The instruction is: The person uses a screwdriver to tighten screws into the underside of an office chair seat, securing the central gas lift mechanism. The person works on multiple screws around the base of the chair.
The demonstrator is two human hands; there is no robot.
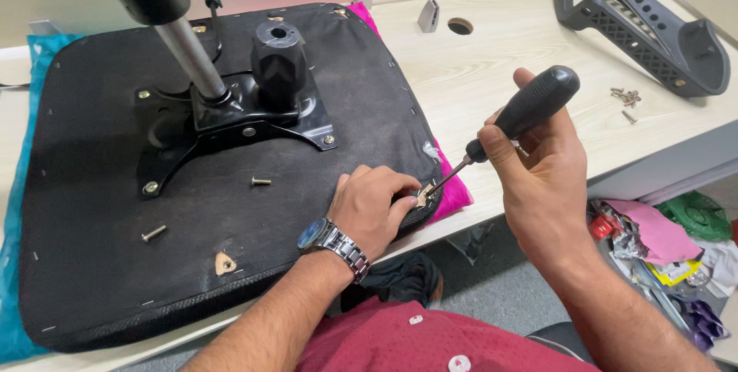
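Observation:
An upturned black chair seat [100,264] lies on the desk with a black metal mechanism plate [231,122] and a gas cylinder [188,49] bolted to it. My right hand [538,164] grips a black-handled screwdriver [530,107], its tip at a hole on the seat's right front corner. My left hand [373,207], a metal watch on the wrist, rests on the seat with fingers pinched at that same spot by the tip; what they pinch is hidden. Two loose screws, one [261,182] and another [154,233], lie on the seat.
A black plastic armrest [653,34] and several loose screws [626,99] lie at the desk's right end. Pink cloth [453,195] and blue cloth [11,264] sit under the seat. A bin of crumpled rubbish [661,241] stands on the floor right.

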